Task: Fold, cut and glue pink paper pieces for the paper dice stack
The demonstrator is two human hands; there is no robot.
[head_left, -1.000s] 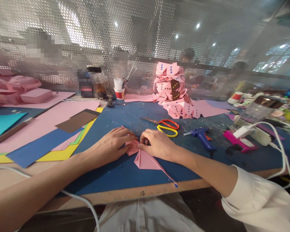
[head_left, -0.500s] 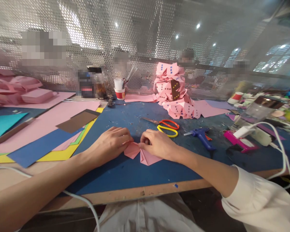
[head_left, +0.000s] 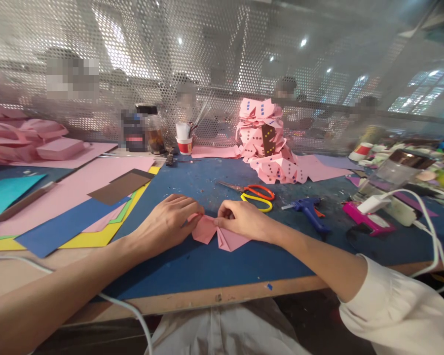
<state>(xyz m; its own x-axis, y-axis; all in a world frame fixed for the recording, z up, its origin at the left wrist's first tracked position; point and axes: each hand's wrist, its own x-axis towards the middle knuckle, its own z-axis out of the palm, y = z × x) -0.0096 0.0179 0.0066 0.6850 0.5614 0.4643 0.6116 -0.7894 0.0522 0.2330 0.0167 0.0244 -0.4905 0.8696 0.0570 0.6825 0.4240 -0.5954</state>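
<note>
- Folded pink paper: between the two hands, above the middle of the counter, nearer the front edge than the back; creased, with flaps spread to either side.
- Left hand: fingers bent and closed together, gripping the paper's left end.
- Right hand: fingers curled, thumb and forefinger pinching the paper near its middle; small gap behind the pinch.
- Scissors: just beyond the right hand, blades toward the left end.
- Blue glue gun: right of the scissors, lying flat.
- Blue scrap: at the front edge.
- Spotted pink paper stack: near the back edge.
- Blue strip: on coloured sheets, toward the left end.
</note>
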